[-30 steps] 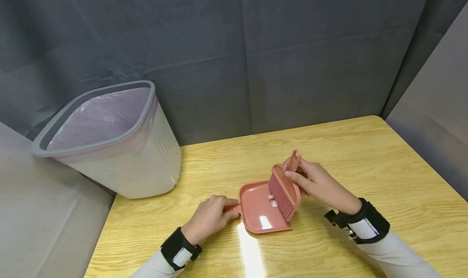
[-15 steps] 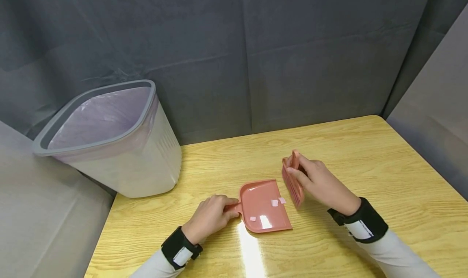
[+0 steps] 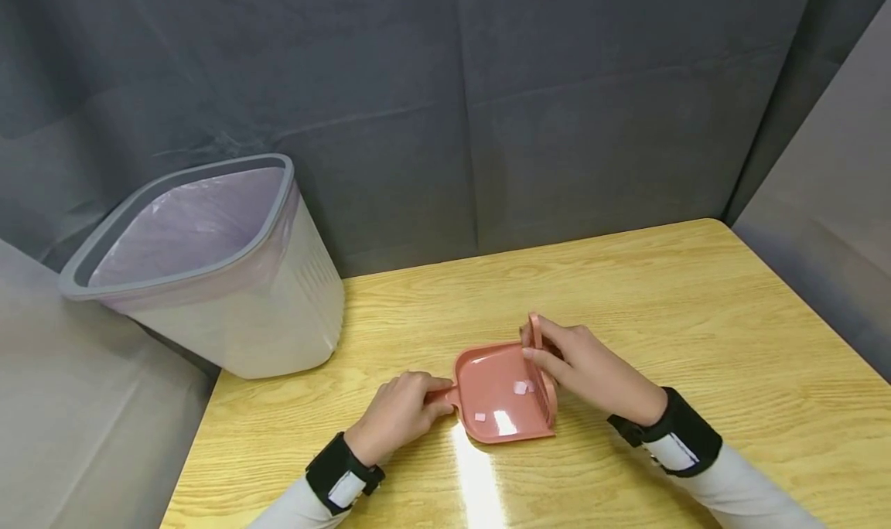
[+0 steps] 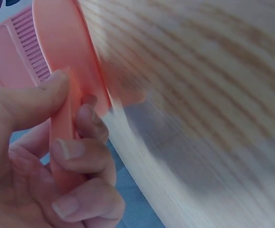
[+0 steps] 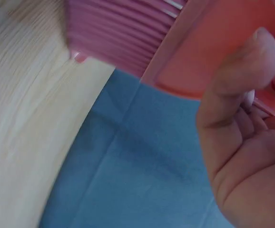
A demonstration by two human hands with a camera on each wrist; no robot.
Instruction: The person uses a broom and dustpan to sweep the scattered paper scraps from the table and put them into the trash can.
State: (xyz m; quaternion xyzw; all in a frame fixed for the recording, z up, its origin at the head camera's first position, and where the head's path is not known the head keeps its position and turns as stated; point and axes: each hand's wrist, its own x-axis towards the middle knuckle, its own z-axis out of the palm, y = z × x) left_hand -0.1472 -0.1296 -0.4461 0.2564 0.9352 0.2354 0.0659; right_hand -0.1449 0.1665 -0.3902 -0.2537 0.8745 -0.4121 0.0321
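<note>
My left hand (image 3: 400, 413) grips the handle of a pink dustpan (image 3: 487, 394), which lies flat on the table with its wide edge to the right. In the left wrist view, the fingers (image 4: 85, 156) curl round that handle. A matching hand brush (image 3: 547, 397) stands over the dustpan's right edge, bristles down. My right hand (image 3: 585, 366) holds the brush by its handle; in the right wrist view the thumb presses the brush head (image 5: 213, 52) above the purple-pink bristles (image 5: 118, 33). Small pale paper scraps (image 3: 520, 387) lie in the pan, one partly by the bristles.
A tall bin (image 3: 278, 312) with a grey rim and a thin purplish liner stands at the left on the wooden table (image 3: 661, 297). Grey cloth (image 3: 390, 127) hangs behind the table's back edge.
The brush lifted off the pan and shifted right, uncovering the scraps, then came back left onto the pan's edge. The scrap at the edge moved slightly inward. The left hand kept still.
</note>
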